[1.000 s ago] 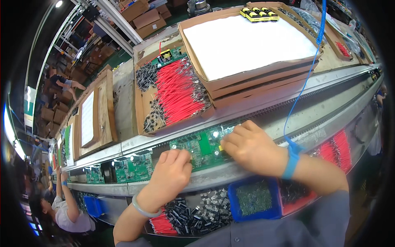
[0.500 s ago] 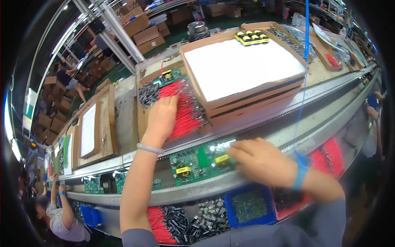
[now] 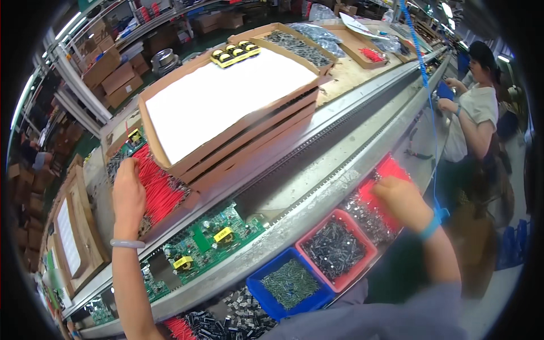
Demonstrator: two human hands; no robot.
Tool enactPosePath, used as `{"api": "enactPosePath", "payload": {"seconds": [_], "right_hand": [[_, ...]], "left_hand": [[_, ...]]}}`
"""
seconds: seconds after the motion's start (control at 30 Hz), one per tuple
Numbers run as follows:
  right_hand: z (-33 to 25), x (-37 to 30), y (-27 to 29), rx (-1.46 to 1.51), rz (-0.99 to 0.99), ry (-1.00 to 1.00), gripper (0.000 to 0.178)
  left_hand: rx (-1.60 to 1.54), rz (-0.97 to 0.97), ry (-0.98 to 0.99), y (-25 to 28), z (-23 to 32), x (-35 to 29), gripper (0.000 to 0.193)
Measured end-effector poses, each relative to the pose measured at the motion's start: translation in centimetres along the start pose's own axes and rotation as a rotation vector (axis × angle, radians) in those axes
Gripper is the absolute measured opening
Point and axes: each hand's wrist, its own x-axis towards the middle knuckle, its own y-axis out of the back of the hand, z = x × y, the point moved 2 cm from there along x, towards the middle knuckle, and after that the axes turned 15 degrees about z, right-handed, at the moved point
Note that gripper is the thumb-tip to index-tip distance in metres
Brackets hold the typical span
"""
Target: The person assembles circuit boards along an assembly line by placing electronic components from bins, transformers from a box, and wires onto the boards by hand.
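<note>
My left hand (image 3: 129,195), a pale bangle at its wrist, reaches to the edge of a heap of red wire leads (image 3: 158,190) in a cardboard tray. Its fingers are curled together among the leads; what they hold is hidden. At the right, my right hand (image 3: 402,203), with a blue wrist strap, is closed over another pile of red leads (image 3: 391,170) beside silvery metal ends; its fingertips hide whatever they grip. Between my arms, a green circuit board (image 3: 207,235) with yellow-wrapped transformers (image 3: 223,234) lies on the conveyor rail.
Near me stand a blue bin (image 3: 258,286) of small green parts and a pink bin (image 3: 371,249) of dark capacitors. Stacked cardboard trays (image 3: 249,133) with a white sheet rise beyond the line. A blue coiled hose (image 3: 418,51) hangs at right; a co-worker (image 3: 479,113) stands farther right.
My view has swung to the right. My right hand has left the circuit board and moved right to the red leads; my left hand stays at its heap.
</note>
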Motion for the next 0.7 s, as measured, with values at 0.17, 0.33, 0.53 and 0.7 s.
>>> {"api": "enactPosePath", "payload": {"seconds": [0.17, 0.33, 0.53, 0.7], "right_hand": [[-0.2, -0.6, -3.0, -0.005, -0.005, 0.138, 0.031], [0.7, -1.2, -1.7, -0.037, 0.001, 0.229, 0.013], [-0.2, 0.0, -2.2, 0.17, 0.137, 0.049, 0.015], [-0.4, 0.3, -1.7, 0.145, 0.072, -0.025, 0.015]], "left_hand": [[-0.486, -0.014, 0.7, 1.9, -1.0, -0.9, 0.017], [-1.21, -0.129, 1.11, 5.1, 4.4, -3.2, 0.015], [-1.302, -0.216, 1.214, 6.9, 6.5, -6.9, 0.013], [-1.145, -0.287, 1.148, 5.8, 7.6, -7.2, 0.018]]}}
